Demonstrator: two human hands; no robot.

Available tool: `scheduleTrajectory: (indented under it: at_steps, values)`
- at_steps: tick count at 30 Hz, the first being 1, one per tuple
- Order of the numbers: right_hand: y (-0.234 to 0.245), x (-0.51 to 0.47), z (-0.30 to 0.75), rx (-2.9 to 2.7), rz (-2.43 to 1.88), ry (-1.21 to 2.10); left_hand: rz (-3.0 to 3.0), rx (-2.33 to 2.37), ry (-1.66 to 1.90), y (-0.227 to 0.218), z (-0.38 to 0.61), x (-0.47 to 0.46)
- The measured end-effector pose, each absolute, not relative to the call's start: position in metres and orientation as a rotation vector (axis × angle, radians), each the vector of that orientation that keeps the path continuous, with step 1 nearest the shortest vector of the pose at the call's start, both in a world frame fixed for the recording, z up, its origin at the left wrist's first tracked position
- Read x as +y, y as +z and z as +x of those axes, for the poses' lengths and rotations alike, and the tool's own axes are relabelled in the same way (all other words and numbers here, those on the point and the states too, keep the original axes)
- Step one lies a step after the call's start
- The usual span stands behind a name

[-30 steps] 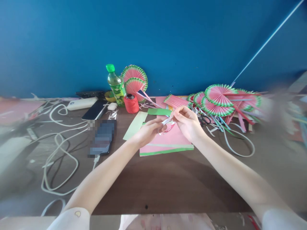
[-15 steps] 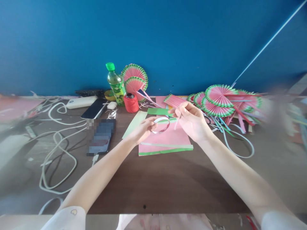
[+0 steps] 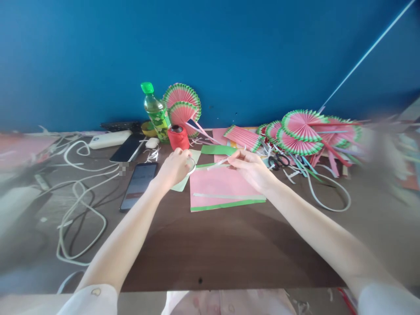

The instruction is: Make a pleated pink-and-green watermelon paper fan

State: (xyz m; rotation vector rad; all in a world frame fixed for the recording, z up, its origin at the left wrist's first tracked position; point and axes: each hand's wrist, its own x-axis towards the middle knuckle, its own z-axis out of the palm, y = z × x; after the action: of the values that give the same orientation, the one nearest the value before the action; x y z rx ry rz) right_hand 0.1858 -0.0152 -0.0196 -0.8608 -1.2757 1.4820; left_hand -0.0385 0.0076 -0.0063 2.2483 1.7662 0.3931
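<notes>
Closed around a roll of tape [image 3: 193, 168], my left hand [image 3: 173, 168] is over the pale green paper [image 3: 180, 184]. Most of the roll is hidden by the fingers. A short whitish strip of tape [image 3: 217, 164] is pinched in my right hand [image 3: 251, 168], its free end pointing left. Below that strip lies a pink sheet of paper [image 3: 226, 183] with green bands along its far and near edges. Another pale strip [image 3: 226, 197] lies across the sheet just above the near green band.
Behind the hands stand a green-capped bottle [image 3: 155, 109], a red spool [image 3: 179, 138] and pleated paper fans [image 3: 182, 98]. More fans [image 3: 302, 131] and black-handled scissors [image 3: 278, 161] are at right. A phone [image 3: 139, 186] and white cables [image 3: 78, 210] lie at left.
My left hand has moved left and turned over with the tape roll, away from the pink sheet. My right hand has lowered slightly, and its strip now stretches leftward.
</notes>
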Motion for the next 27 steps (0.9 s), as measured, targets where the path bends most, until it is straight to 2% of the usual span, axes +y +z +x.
scheduleTrajectory:
  at_steps: [2,5,8,13,19,27]
  values:
    - [-0.022,-0.014,0.185,-1.260,-0.871,1.483,2.134,1.583,0.587,0.000,-0.033,0.004]
    - [-0.025,-0.013,0.184,-1.248,-0.889,1.458,1.962,1.288,0.635,0.006,-0.025,0.000]
    - [-0.025,-0.013,0.183,-1.285,-0.905,1.417,1.916,1.196,0.652,0.006,-0.020,-0.003]
    - [-0.017,-0.018,0.183,-1.445,-0.995,1.283,1.904,1.177,0.601,0.007,-0.021,-0.004]
    - [-0.007,-0.012,0.197,-1.714,-1.207,0.833,1.998,1.132,0.345,0.007,-0.025,-0.002]
    - [-0.002,-0.004,0.217,-2.260,-1.387,1.205,2.130,1.055,0.144,-0.019,0.001,-0.012]
